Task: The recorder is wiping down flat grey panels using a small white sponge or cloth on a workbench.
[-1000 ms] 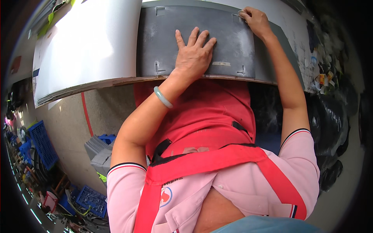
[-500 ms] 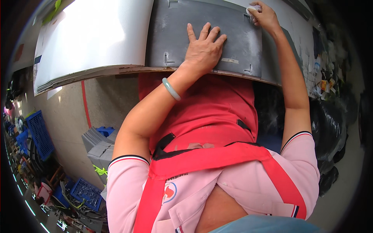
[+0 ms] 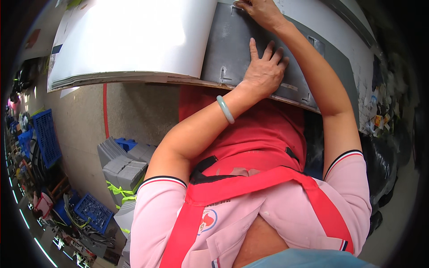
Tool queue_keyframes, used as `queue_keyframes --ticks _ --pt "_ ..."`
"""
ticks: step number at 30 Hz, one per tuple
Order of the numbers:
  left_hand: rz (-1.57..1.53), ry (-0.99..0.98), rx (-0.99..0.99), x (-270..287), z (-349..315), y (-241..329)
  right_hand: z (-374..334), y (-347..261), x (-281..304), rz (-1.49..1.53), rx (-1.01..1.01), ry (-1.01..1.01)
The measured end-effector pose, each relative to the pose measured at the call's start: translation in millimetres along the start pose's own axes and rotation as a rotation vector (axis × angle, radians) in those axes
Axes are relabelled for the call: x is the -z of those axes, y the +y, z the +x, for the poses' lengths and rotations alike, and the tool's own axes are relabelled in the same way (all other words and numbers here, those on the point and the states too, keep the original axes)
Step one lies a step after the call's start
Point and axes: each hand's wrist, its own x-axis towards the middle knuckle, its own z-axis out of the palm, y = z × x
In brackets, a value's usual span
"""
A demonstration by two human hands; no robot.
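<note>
A dark grey flat board (image 3: 230, 49) with corner-shaped slots and white smudges lies on the worktable, partly under my left hand (image 3: 264, 71). That hand rests on it, fingers spread, holding nothing; a pale green bangle (image 3: 225, 110) circles the wrist. My right hand (image 3: 263, 12) reaches over the board to its far left slot. Its fingers are closed on a small white piece (image 3: 236, 2), mostly cut off by the picture's top edge; I cannot tell its exact kind. Immediately left of the board lies a stack of large glossy white sheets (image 3: 129, 40).
Bundled grey sheets (image 3: 125, 169) with yellow-green ties stand on the floor at left. Farther left are blue plastic crates (image 3: 47, 138). Black plastic bags (image 3: 380, 165) and paper scraps (image 3: 377, 118) lie at right. The worktable's near edge (image 3: 178, 80) runs before my body.
My right hand has moved left along the board's far side, from the far right slot to the far left one, still gripping the white piece. The whole view has shifted somewhat.
</note>
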Motion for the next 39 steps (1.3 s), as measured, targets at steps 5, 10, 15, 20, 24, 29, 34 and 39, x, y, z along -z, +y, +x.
queue_keyframes --ticks 5,10,15,20,24,29,34,39 --pt "-0.035 0.007 -0.006 0 -1 -2 17 -8 -6 -0.065 -0.013 -0.141" --pt "-0.047 0.002 -0.011 2 1 -2 14 1 -7 -0.046 0.049 -0.124" --pt "-0.030 0.007 -0.007 2 0 -3 19 -5 -9 -0.102 0.083 -0.101" --pt "-0.037 -0.016 -0.007 2 1 -2 12 -20 12 0.136 -0.314 -0.171" --pt "-0.054 -0.011 -0.010 4 0 -2 8 -17 -8 0.335 -0.485 -0.050" --pt "-0.051 -0.021 -0.016 6 0 -1 14 -18 -16 0.311 -0.529 -0.080" --pt "-0.086 0.051 0.002 -1 -1 -1 -8 -20 -2 0.469 -0.620 -0.256" --pt "-0.581 -0.031 0.205 -18 -1 -5 -69 -81 7 0.620 -0.508 -0.462"
